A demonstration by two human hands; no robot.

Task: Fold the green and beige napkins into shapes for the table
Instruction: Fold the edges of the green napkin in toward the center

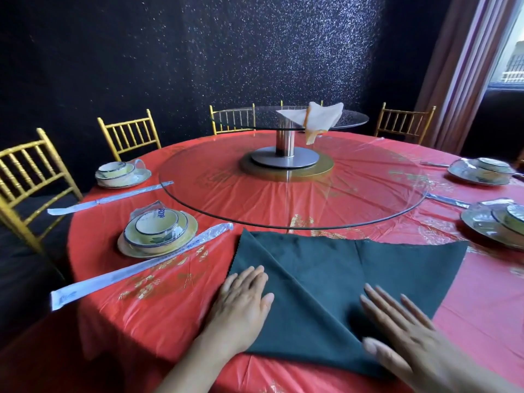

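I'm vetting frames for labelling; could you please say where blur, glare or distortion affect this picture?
Head view: the right hand is motion-blurred, the left hand sharper; the wide-angle lens bows the gold chairs; window daylight glares on the glass turntable and red tablecloth.

I'm in a restaurant's banquet room. The big round bench (pixel 175 316) wears a red cloth printed in gold, with a wide glass turntable (pixel 368 199) at its middle and a smaller glass tier (pixel 351 120) raised on a steel post, a beige napkin (pixel 317 117) draped over it. Film-wrapped dish sets (pixel 158 231) and sleeved chopsticks (pixel 141 273) mark the places, gold slatted chairs (pixel 129 134) ring the bench, and behind them stand a dark glittering wall (pixel 198 52) and a long curtain (pixel 465 66).
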